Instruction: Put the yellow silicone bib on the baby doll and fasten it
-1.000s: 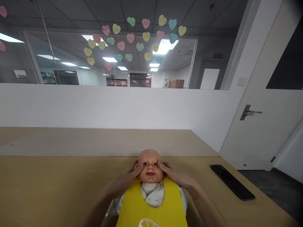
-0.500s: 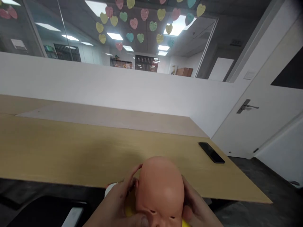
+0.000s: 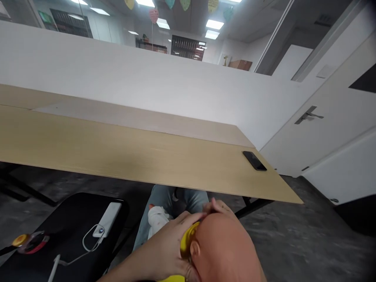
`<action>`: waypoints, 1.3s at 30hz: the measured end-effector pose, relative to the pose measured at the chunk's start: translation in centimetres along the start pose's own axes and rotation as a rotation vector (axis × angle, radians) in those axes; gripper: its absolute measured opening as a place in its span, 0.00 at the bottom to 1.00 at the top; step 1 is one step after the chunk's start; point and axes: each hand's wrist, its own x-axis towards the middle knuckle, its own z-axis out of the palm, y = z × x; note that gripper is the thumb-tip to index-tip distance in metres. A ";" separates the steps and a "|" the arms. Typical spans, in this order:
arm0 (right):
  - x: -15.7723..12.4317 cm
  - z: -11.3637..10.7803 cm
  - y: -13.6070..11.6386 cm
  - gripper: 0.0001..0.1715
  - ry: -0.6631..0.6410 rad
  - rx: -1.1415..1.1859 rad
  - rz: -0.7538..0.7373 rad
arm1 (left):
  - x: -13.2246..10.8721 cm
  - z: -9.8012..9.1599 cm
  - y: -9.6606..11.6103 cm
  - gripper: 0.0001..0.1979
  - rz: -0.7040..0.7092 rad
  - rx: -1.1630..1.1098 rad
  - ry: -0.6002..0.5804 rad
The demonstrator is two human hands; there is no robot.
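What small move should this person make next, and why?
Probably slide the left hand further under the baby doll's head. The head is tipped up near the camera, held only at its side by that hand, beside the yellow bib, and by the right hand's fingers on top.

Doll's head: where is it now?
The doll's head is at bottom centre of the head view, below the desk's near edge, with the left hand against it, right-hand fingers at its far side, and the yellow bib beside it.
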 end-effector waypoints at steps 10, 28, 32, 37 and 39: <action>1.7 1.8 4.2 0.28 -0.145 0.005 -0.120 | 1.6 0.4 -6.2 0.27 -0.208 -0.693 -0.135; 1.9 2.4 3.9 0.10 -0.344 -0.350 -0.158 | 2.6 2.5 -8.7 0.22 -0.291 -0.558 0.259; 1.8 2.8 4.1 0.11 -0.265 -0.291 -0.122 | 2.3 1.9 -8.6 0.20 -0.263 -0.617 0.165; 1.8 2.9 4.3 0.14 -0.222 -0.229 -0.073 | 2.2 1.4 -8.2 0.20 -0.230 -0.713 0.107; 1.8 2.8 4.5 0.16 -0.212 -0.168 -0.053 | 2.1 1.4 -8.1 0.20 -0.229 -0.751 0.069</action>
